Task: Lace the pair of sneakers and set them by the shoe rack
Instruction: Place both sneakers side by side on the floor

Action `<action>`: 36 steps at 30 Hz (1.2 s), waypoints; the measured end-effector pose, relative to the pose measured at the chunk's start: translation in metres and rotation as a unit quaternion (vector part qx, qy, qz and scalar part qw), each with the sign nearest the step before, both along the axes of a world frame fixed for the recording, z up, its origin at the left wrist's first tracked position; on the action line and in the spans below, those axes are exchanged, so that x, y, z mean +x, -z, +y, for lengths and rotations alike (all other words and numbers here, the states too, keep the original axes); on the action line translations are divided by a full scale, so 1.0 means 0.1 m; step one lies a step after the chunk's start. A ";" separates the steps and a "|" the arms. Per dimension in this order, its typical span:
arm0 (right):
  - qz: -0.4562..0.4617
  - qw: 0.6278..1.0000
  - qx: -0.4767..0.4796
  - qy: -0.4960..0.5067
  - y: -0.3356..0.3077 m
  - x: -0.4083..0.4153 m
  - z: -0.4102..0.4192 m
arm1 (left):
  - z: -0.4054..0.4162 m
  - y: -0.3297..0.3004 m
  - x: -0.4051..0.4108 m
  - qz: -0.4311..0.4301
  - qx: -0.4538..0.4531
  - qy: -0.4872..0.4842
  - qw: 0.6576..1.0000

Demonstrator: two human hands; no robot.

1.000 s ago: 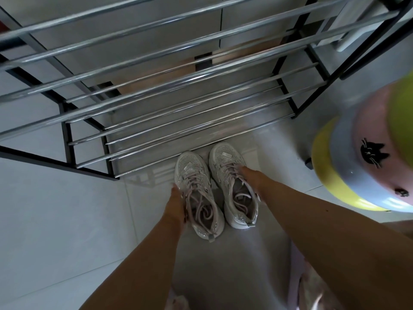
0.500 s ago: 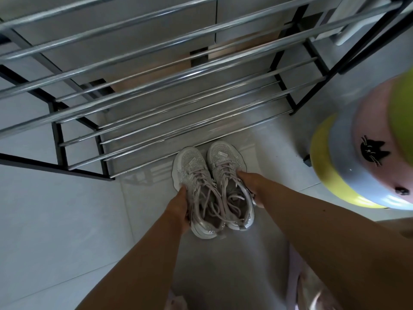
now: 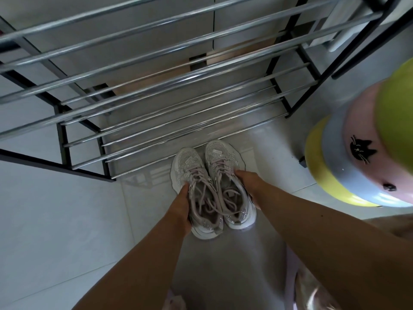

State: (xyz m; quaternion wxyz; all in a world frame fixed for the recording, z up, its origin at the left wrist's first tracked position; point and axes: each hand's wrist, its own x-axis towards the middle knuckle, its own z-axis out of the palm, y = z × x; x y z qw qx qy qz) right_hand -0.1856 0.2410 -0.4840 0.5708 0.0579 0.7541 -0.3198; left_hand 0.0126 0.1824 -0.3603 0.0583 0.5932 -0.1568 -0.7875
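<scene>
Two pale grey glittery sneakers with pink laces sit side by side on the floor tiles, toes toward the shoe rack (image 3: 156, 113). The left sneaker (image 3: 190, 168) and the right sneaker (image 3: 223, 157) touch each other along their inner sides. My left hand (image 3: 182, 202) grips the outer side of the left sneaker near its collar. My right hand (image 3: 248, 182) grips the outer side of the right sneaker. The laces run through the eyelets and lie loose over the openings.
The rack's chrome bars and black frame fill the upper half of the view, its lowest tier just beyond the toes. A stack of round stools (image 3: 357, 153) in yellow, blue, pink and green stands at the right. Pale floor tiles (image 3: 55, 220) spread to the left.
The two sneakers have been pushed together from a small gap until they touch. Both hands moved inward with them and the heels slid slightly toward me.
</scene>
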 end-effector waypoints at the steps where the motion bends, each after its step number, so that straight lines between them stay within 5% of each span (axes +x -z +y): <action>1: 0.010 1.000 -0.009 0.004 -0.10 0.01 -0.02 | 0.01 -0.02 0.00 0.007 -0.006 -0.005 1.000; 12: 0.038 0.992 -0.081 0.093 -1.04 0.17 0.03 | 0.16 -0.60 -0.02 -0.032 -0.075 0.026 0.996; 24: 0.019 0.984 -0.156 0.081 -1.39 0.13 0.41 | 0.55 -1.39 0.15 -0.003 -0.143 0.025 0.989; 36: 0.016 0.949 -0.314 0.024 -3.09 0.52 0.83 | 0.75 -2.10 0.25 0.054 -0.239 0.011 0.969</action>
